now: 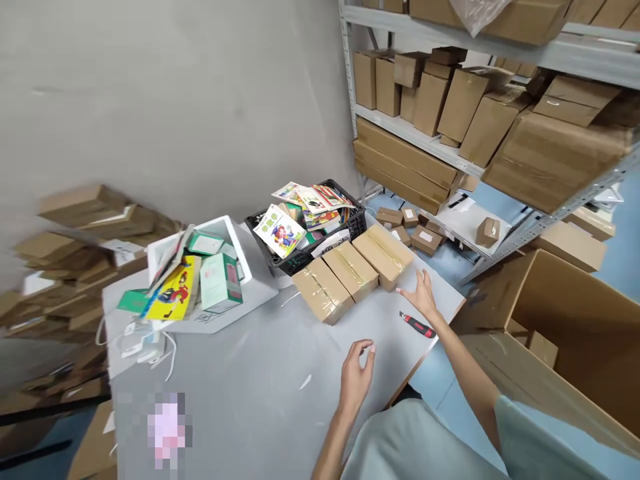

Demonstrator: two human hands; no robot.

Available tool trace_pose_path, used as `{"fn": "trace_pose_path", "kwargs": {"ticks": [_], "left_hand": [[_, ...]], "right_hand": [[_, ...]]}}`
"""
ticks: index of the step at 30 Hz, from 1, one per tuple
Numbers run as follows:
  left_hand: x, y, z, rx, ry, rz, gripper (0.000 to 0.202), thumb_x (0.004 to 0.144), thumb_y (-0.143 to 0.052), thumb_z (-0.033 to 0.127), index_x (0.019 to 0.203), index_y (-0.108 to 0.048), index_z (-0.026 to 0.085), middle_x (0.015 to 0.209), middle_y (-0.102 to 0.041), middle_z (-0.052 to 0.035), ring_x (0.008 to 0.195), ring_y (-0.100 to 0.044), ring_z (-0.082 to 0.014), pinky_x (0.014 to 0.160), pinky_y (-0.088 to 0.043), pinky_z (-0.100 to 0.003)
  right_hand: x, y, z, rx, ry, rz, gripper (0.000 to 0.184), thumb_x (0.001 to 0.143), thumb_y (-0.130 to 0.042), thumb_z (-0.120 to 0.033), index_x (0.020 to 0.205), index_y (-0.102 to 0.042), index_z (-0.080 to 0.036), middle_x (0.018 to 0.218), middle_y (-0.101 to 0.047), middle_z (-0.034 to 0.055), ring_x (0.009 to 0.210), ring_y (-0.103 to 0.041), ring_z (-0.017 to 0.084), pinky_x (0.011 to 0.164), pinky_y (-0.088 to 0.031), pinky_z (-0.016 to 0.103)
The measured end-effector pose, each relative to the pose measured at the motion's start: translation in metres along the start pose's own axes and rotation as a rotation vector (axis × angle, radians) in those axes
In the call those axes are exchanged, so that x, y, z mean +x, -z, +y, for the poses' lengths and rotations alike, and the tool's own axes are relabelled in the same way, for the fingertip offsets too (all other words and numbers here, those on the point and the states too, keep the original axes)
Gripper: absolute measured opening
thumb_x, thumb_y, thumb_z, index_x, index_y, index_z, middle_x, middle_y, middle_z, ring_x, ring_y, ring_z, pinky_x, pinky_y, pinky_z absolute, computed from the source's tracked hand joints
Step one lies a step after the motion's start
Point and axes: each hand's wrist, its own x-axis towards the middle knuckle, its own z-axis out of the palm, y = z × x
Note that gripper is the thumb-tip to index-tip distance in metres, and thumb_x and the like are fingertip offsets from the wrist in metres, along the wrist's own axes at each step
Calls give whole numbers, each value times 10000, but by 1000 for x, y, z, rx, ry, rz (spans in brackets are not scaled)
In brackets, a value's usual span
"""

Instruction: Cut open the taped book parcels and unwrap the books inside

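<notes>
Three taped cardboard boxes stand in a row on the grey table: a left box (pixel 323 290), a middle box (pixel 351 270) and a right box (pixel 384 255). Beside the right box's near corner is my right hand (pixel 423 295), fingers spread and holding nothing; whether a fingertip touches the cardboard I cannot tell. A red and black utility knife (pixel 419 325) lies just below that hand. My left hand (pixel 357 375) hovers over the table in front of the boxes, its fingers loosely curved, thumb apart, with nothing in it.
Behind the boxes sits a black crate (pixel 360 223) of booklets. A white foam box (pixel 233 233) with books and green cartons is left of it, near white cables (pixel 145 343). A large open carton (pixel 500 333) stands at right, below shelves (pixel 400 120) of boxes.
</notes>
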Motion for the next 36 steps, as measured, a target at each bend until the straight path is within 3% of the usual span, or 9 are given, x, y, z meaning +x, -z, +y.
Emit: {"fn": "trace_pose_path", "kwargs": {"ticks": [3,6,10,14,18,23,31,34,36], "left_hand": [[43,-32,0,-4,34,30,495,1022,-598,604,1337,-721,243,1415,-746,-163,1268,-758,-303,1077,-621,-485],[97,-61,2,15,75,25,635,994,-616,610,1484,-642,206,1585,-642,-219,1387,-703,-335,1134,-587,-515],[167,-93,16,21,172,-32,772,913,-730,644,1494,-635,145,1653,-572,-272,1590,-517,-403,1280,-440,-541],[199,-117,30,-108,260,-41,784,863,-774,710,1417,-683,163,1566,-664,-240,1565,-538,-412,1299,-388,-537],[190,-127,28,-133,306,0,878,858,-775,720,1493,-635,130,1682,-540,-274,1643,-432,-424,1319,-354,-532],[160,-109,29,-176,245,108,932,889,-740,730,1591,-589,137,1724,-502,-248,1650,-428,-392,1356,-323,-531],[94,-33,76,-266,181,256,786,1004,-624,751,1609,-616,249,1722,-546,-132,1660,-429,-334,1394,-301,-503],[54,4,76,-277,196,318,750,1024,-593,747,1595,-634,264,1706,-571,-108,1660,-434,-323,1396,-311,-487],[29,30,66,-273,205,342,738,1029,-581,744,1581,-648,259,1690,-588,-107,1652,-447,-324,1396,-315,-490]], "right_hand": [[61,-16,-1,121,-76,-23,1151,813,-859,-631,1690,-396,-46,1744,-388,352,1654,-399,429,1321,-398,518],[99,-27,0,251,-109,-52,1085,845,-804,-642,1647,-448,-5,1666,-511,355,1603,-490,406,1306,-420,469],[117,-34,5,385,-113,-83,919,841,-746,-687,1497,-611,-59,1555,-641,328,1503,-605,410,1246,-487,519],[108,-33,8,446,-76,-98,936,799,-681,-817,1380,-685,-83,1502,-686,309,1472,-616,434,1251,-475,558],[76,-28,8,455,-7,-74,1034,848,-577,-896,1432,-659,-46,1520,-658,333,1483,-587,466,1267,-441,609],[9,-1,-1,409,33,32,1037,957,-549,-872,1625,-530,-79,1610,-596,294,1540,-528,442,1270,-445,648],[-129,86,-69,275,225,35,869,1089,-605,-625,1798,-289,-235,1750,-489,173,1617,-470,400,1258,-497,660],[-186,100,-87,276,293,-54,887,1087,-638,-574,1821,-220,-303,1789,-440,122,1644,-434,422,1260,-497,681],[-225,95,-93,312,301,-146,926,1074,-664,-567,1827,-184,-324,1811,-405,101,1665,-397,434,1278,-481,678]]}}
